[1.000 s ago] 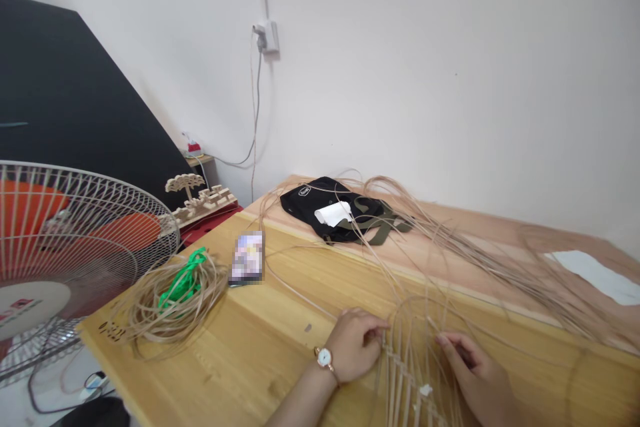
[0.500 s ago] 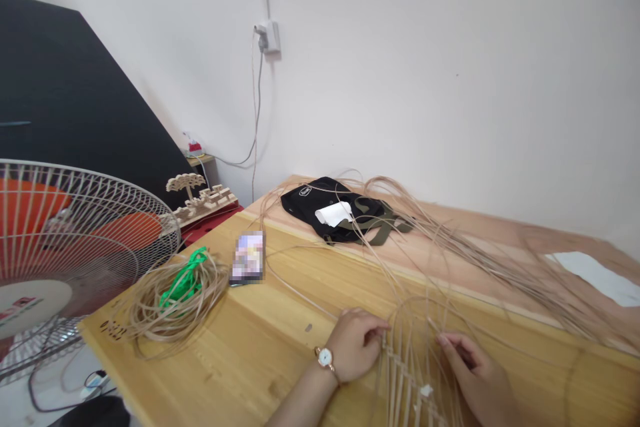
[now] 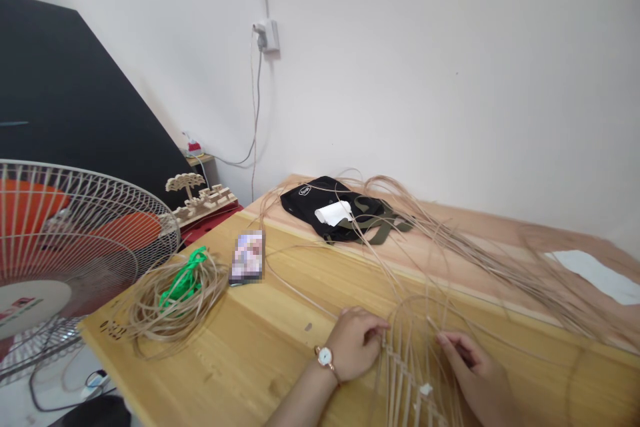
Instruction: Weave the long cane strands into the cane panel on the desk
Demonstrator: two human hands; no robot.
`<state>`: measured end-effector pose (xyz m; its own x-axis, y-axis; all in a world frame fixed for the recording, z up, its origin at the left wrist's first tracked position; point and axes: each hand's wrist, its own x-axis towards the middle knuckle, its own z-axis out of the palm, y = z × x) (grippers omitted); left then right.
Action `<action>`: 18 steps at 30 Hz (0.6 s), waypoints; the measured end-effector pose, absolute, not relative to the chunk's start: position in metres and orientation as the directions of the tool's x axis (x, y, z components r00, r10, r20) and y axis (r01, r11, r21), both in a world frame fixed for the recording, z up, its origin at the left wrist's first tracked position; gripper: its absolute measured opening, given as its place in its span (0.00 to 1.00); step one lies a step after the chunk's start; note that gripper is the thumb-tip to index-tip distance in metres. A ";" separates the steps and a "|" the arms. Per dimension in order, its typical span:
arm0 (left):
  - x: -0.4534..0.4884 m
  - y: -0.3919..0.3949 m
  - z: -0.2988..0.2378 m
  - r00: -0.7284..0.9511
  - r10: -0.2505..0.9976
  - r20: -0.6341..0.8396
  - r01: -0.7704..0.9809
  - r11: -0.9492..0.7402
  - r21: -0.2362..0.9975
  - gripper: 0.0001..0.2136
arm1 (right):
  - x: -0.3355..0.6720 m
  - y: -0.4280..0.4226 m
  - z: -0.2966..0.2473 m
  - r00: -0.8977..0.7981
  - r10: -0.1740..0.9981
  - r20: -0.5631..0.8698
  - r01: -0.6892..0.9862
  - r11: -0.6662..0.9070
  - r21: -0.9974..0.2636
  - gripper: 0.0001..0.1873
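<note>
A partly woven piece of thin tan cane strips (image 3: 400, 380) lies at the front of the table, its loose ends fanning upward and curving over. My left hand (image 3: 356, 345), with a watch on the wrist, is closed at the weaving's left edge, thumb and finger pinching a strip there. On the other side, my right hand (image 3: 477, 373) has its thumb and forefinger pressed together on a strip, the other fingers curled. A small white scrap (image 3: 426, 389) sits on the weave between the hands. The weaving's lower end runs out of the picture.
Left on the wooden table (image 3: 240, 347) are a cane coil (image 3: 145, 307) with a green tie and a phone (image 3: 247, 257). Behind lie a black bag (image 3: 305, 203), long loose strips (image 3: 475, 250) and white paper (image 3: 600, 277). A fan (image 3: 100, 233) stands by the left edge.
</note>
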<state>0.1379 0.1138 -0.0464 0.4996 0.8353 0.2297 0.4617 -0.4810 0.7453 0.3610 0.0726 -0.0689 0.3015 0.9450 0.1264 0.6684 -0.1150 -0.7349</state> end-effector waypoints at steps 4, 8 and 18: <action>0.138 0.113 -0.045 0.499 0.835 0.233 0.462 -0.483 0.744 0.14 | 0.361 0.072 -0.068 0.305 0.946 0.110 0.677 -0.134 -0.724 0.21; 0.138 0.113 -0.045 0.500 0.832 0.240 0.450 -0.487 0.749 0.15 | 0.362 0.071 -0.069 0.297 0.947 0.125 0.690 -0.122 -0.714 0.21; 0.138 0.113 -0.046 0.501 0.832 0.238 0.458 -0.488 0.743 0.15 | 0.361 0.072 -0.069 0.291 0.949 0.122 0.683 -0.117 -0.721 0.20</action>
